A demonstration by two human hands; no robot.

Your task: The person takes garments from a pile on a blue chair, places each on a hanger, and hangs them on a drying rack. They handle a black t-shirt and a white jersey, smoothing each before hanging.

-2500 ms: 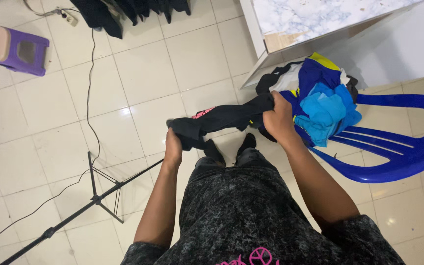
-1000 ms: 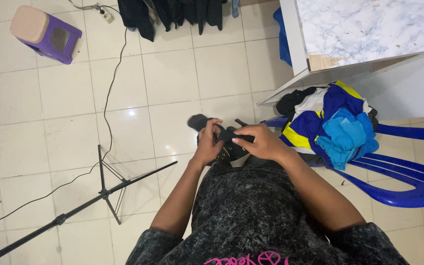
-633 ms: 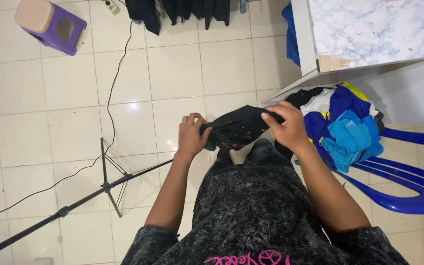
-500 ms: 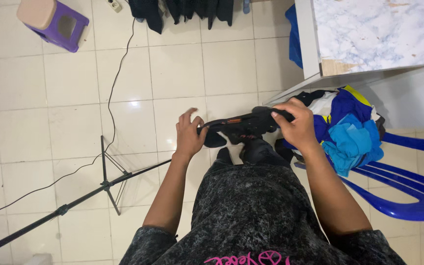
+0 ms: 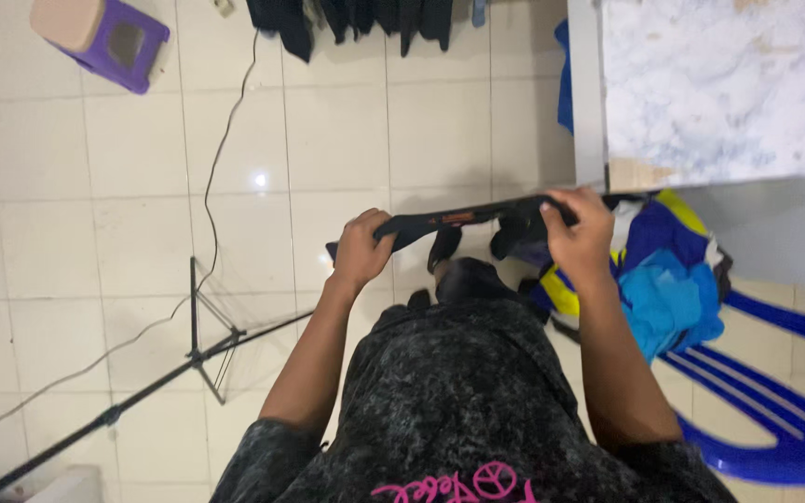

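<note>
The left hand (image 5: 362, 250) is closed around one end of a black garment (image 5: 463, 224), fingers curled over the top edge and the thumb tucked beneath, while the right hand (image 5: 578, 228) pinches the opposite end in a tight fist, so the cloth is drawn out into a taut band between the two, held at about waist height in front of the person's dark mottled shirt (image 5: 458, 391). Between the hands the fabric sags in two loose flaps (it has a small orange mark near the middle, too small to make out), which tells me it is thin, soft and light, with no stiffness of its own: it will droop wherever it is not held and bunch if gripped mid-span. The sensible places to hold it look to be just where the hands are, at the far ends along the upper edge, with a firm pinch, since smooth knit cloth like this may slide through slack fingers. Just beyond the right hand, and a little below it, a heap of clothes (image 5: 663, 270) in blue, turquoise, yellow and white lies on a blue plastic chair (image 5: 775, 410). Further out past that hand is the corner of a marble-patterned table (image 5: 710, 84). Out from the left hand, across the pale tiled floor (image 5: 95, 186), stands a black tripod stand (image 5: 202, 349), with a thin cable (image 5: 216, 158) trailing towards a purple stool (image 5: 104, 37); dark clothes (image 5: 365, 14) hang at the far edge, well apart from both hands.
</note>
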